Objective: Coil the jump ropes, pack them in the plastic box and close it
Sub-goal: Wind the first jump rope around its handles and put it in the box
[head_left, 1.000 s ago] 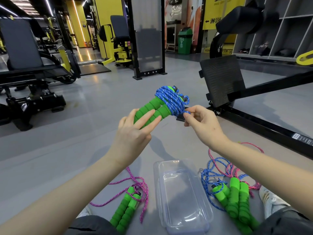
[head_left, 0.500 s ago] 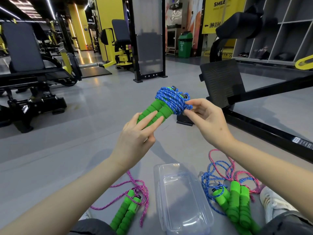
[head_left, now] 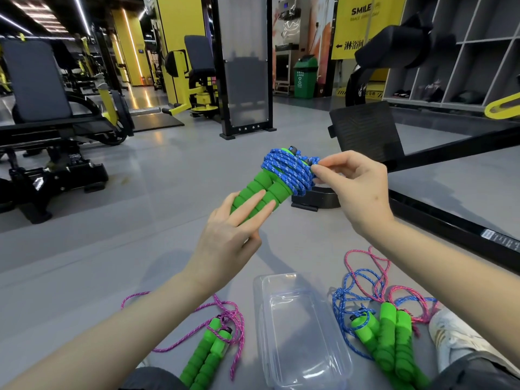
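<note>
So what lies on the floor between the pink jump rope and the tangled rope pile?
The clear plastic box lies between the pink jump rope on its left and the tangled rope pile on its right. The head view shows this.

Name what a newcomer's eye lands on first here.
The blue jump rope wound round its green handles, held up mid-frame: the left hand holds the handles, the right hand pinches the cord. Below on the floor lies a clear plastic box, between a pink rope on its left and a blue-and-pink tangle on its right.
</note>
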`<act>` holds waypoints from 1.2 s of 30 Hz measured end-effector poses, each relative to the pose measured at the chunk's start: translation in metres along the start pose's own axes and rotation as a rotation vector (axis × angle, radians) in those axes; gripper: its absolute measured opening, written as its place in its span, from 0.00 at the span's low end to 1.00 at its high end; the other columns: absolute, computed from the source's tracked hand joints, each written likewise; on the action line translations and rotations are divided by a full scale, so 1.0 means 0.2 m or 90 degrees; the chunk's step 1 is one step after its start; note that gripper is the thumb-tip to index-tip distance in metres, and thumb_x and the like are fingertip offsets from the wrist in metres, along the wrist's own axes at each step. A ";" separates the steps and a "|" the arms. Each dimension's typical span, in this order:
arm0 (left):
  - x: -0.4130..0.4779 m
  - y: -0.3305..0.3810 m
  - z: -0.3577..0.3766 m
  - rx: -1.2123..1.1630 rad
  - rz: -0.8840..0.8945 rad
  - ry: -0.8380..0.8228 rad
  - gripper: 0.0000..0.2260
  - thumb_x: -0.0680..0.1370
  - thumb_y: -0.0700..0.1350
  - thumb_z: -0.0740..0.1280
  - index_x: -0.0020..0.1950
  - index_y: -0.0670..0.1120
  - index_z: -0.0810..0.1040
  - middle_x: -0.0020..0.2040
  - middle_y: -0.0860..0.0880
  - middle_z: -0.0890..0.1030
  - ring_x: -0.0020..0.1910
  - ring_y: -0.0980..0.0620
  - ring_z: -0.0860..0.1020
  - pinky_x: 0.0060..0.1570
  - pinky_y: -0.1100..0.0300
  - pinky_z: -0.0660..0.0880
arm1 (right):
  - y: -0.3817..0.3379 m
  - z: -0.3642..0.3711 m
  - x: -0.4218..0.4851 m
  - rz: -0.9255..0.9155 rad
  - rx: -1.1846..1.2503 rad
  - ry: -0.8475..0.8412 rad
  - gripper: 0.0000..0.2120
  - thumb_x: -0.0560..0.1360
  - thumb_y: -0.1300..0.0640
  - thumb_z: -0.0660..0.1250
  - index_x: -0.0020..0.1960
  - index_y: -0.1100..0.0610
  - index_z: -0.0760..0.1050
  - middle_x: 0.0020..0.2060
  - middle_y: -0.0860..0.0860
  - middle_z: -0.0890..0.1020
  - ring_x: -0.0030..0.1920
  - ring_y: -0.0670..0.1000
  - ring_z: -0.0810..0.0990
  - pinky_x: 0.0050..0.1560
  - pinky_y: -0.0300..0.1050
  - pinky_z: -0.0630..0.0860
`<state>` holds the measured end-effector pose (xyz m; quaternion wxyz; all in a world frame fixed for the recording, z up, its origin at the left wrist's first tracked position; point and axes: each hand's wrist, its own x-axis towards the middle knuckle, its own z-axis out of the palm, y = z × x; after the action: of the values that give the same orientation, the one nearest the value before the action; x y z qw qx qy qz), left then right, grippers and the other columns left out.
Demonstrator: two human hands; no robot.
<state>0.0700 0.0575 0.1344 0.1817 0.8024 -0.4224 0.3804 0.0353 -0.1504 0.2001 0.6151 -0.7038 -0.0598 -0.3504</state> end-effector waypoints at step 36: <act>-0.01 -0.01 0.04 0.243 0.111 0.059 0.17 0.75 0.34 0.60 0.63 0.45 0.71 0.62 0.43 0.79 0.57 0.30 0.75 0.50 0.45 0.69 | 0.10 0.06 0.00 -0.239 -0.480 -0.036 0.01 0.67 0.66 0.64 0.39 0.63 0.72 0.30 0.54 0.74 0.32 0.57 0.72 0.34 0.48 0.69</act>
<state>0.0739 0.0546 0.1271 0.0123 0.7642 -0.4019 0.5043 0.0500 -0.1448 0.1845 0.2382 -0.8655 -0.0716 -0.4347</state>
